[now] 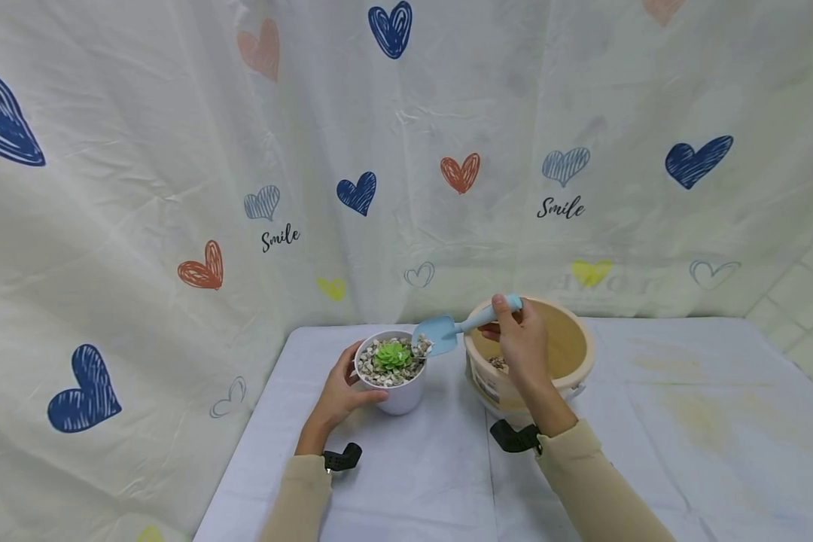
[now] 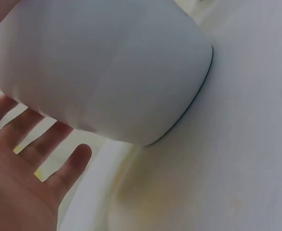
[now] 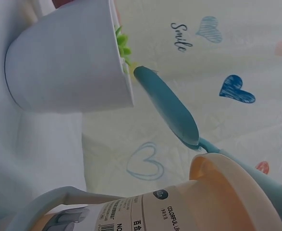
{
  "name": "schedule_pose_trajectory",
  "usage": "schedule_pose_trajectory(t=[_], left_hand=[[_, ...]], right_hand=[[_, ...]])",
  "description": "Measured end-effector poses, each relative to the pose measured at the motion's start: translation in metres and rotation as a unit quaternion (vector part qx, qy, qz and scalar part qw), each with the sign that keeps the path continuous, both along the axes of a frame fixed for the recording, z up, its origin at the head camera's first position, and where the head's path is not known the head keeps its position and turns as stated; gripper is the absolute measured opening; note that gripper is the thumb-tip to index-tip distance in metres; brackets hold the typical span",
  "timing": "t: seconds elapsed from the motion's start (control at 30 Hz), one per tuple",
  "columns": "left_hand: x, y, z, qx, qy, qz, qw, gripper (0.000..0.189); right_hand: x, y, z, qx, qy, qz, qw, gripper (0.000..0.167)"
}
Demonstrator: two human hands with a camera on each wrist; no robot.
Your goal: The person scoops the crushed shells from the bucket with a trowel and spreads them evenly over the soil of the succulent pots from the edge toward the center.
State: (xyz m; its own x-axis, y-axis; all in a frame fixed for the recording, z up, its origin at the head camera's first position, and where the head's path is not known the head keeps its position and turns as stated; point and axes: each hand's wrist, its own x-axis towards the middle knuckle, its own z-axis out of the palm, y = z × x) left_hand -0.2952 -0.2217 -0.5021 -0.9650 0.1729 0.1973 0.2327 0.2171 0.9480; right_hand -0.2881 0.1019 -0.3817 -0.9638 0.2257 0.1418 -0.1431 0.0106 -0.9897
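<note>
A white flowerpot [image 1: 403,399] stands on the cloth, with a green succulent [image 1: 393,355] in its pebbles [image 1: 388,378]. My left hand [image 1: 342,395] holds the pot from the left, thumb along the near side and fingers spread at the far side. With my right hand [image 1: 523,342] I grip a light blue trowel [image 1: 437,336] by its handle. The trowel's scoop is at the pot's right rim, with pebbles at its tip. In the right wrist view the blade [image 3: 168,108] slopes down to the rim beside the leaves.
A cream bucket [image 1: 574,331] stands right of the pot, under my right hand, with some pebbles [image 1: 497,363] inside. A printed label [image 3: 145,214] and a handle [image 3: 59,195] show on its side. Behind the cloth-covered table [image 1: 420,482] hangs a heart-patterned curtain [image 1: 406,120].
</note>
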Motion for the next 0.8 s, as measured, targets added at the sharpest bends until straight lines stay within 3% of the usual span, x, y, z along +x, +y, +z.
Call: schedule_pose_trajectory(t=[0.3,0.47,0.67,0.8], left_hand=[[0.000,-0.002,0.000,-0.008,-0.002,-0.016,0.9998,0.102],[0.003,0.007,0.003,-0.020,-0.006,0.011,0.9997,0.111],[0.005,0.024,0.005,-0.009,-0.018,0.046,0.9988,0.125],[0.005,0.029,0.003,0.007,-0.016,0.065,0.9977,0.124]], right_hand=[[0.001,-0.001,0.000,-0.003,0.006,-0.001,1.0000,0.047],[0.000,-0.001,-0.001,-0.008,0.009,-0.003,0.9999,0.046],[0.000,-0.001,-0.001,-0.013,0.013,-0.002,0.9998,0.043],[0.001,-0.001,0.000,-0.008,0.014,0.000,0.9999,0.043]])
